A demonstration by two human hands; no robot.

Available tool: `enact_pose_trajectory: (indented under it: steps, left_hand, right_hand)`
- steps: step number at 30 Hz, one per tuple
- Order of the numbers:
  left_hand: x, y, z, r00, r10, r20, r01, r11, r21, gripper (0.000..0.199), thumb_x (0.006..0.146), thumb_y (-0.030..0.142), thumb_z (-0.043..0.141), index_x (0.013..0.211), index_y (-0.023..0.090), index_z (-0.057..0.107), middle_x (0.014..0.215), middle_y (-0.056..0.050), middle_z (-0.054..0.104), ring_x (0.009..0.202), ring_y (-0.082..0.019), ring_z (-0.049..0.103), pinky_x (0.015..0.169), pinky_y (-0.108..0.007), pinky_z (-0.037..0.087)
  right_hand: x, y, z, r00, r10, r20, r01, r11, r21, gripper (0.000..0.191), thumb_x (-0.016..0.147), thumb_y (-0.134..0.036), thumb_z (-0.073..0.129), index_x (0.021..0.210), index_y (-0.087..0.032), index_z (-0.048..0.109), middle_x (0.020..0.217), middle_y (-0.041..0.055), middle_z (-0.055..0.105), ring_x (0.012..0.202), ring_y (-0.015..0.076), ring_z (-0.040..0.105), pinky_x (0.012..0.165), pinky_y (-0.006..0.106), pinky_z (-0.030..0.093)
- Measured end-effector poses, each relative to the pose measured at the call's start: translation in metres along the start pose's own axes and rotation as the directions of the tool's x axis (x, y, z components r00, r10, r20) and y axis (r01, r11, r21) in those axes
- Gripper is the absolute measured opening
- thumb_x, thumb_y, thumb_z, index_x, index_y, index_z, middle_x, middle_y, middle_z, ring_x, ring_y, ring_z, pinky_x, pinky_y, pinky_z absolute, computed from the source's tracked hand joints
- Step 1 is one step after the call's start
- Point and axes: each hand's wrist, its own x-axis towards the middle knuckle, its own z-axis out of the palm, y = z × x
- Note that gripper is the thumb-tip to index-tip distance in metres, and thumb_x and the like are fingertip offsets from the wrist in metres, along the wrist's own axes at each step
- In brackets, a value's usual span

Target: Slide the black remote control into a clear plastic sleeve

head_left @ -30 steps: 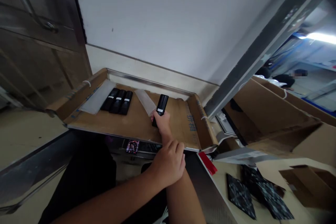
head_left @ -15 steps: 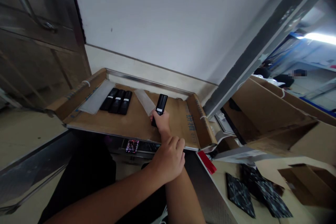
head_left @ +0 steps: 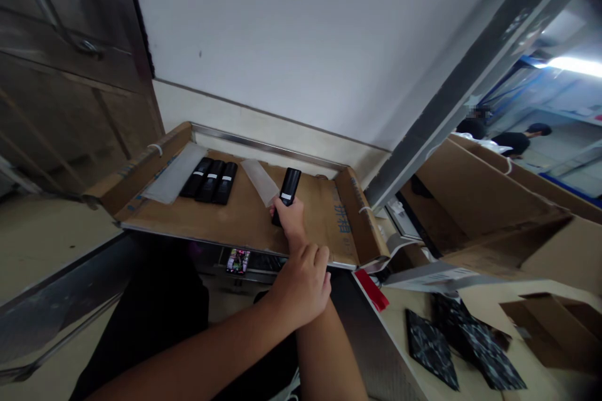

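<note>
My right hand [head_left: 288, 213] is closed around the lower part of a black device [head_left: 290, 184] with a small white label, over the cardboard-lined tray [head_left: 244, 225]. My left hand [head_left: 305, 282] is wrapped round my right forearm near the wrist. Beside the held device, a translucent white sleeve [head_left: 260, 182] lies slanted on the cardboard. Farther left, three similar black devices [head_left: 210, 182] lie side by side, each with a white label. More translucent sleeves [head_left: 174, 175] rest at the tray's left end.
Below the tray's front edge is a lit phone [head_left: 237, 261]. At right stand a large open carton [head_left: 493, 200], a red strip [head_left: 372, 290], dark patterned packets [head_left: 475, 338] and a smaller carton [head_left: 555, 329]. People in dark clothing [head_left: 512, 141] are in the background.
Both hands and the held device have hardly moved. The phone's picture differs, and a person in the background has shifted.
</note>
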Motion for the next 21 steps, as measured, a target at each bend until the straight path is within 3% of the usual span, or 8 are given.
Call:
enact_pose_trajectory:
  steps: [6, 16, 21]
  left_hand:
    - [-0.0014, -0.0002, 0.0011, 0.999, 0.032, 0.002, -0.032, 0.999, 0.007, 0.019, 0.088, 0.016, 0.048, 0.107, 0.016, 0.051, 0.101, -0.01, 0.058, 0.097, -0.026, 0.055, 0.087, -0.043, 0.052]
    - [-0.003, 0.0001, 0.0028, 1.0, -0.01, 0.015, 0.01, 1.0, -0.017, 0.016, 0.088, 0.015, 0.048, 0.103, 0.016, 0.052, 0.1, -0.01, 0.058, 0.095, -0.026, 0.056, 0.085, -0.043, 0.053]
    - [-0.0034, -0.0006, 0.0012, 0.999, 0.011, -0.031, -0.012, 1.0, -0.018, 0.025, 0.086, 0.016, 0.052, 0.111, 0.014, 0.05, 0.106, -0.011, 0.056, 0.102, -0.027, 0.052, 0.092, -0.043, 0.05]
  right_hand:
    - [0.0005, 0.0021, 0.0, 1.0, -0.011, -0.011, 0.011, 1.0, 0.01, 0.017, 0.07, -0.032, 0.064, 0.067, -0.017, 0.059, 0.054, -0.0014, 0.059, 0.048, 0.0125, 0.055, 0.044, 0.021, 0.042]
    - [0.0013, 0.0026, 0.0002, 1.0, -0.022, -0.02, 0.022, 1.0, -0.015, 0.017, 0.07, -0.032, 0.064, 0.066, -0.016, 0.06, 0.053, -0.0005, 0.059, 0.049, 0.0135, 0.056, 0.044, 0.022, 0.042]
    - [0.0016, 0.0044, 0.0001, 1.0, -0.014, -0.003, 0.014, 1.0, 0.013, 0.018, 0.07, -0.033, 0.064, 0.066, -0.016, 0.06, 0.055, -0.0005, 0.059, 0.049, 0.0126, 0.055, 0.046, 0.021, 0.043]
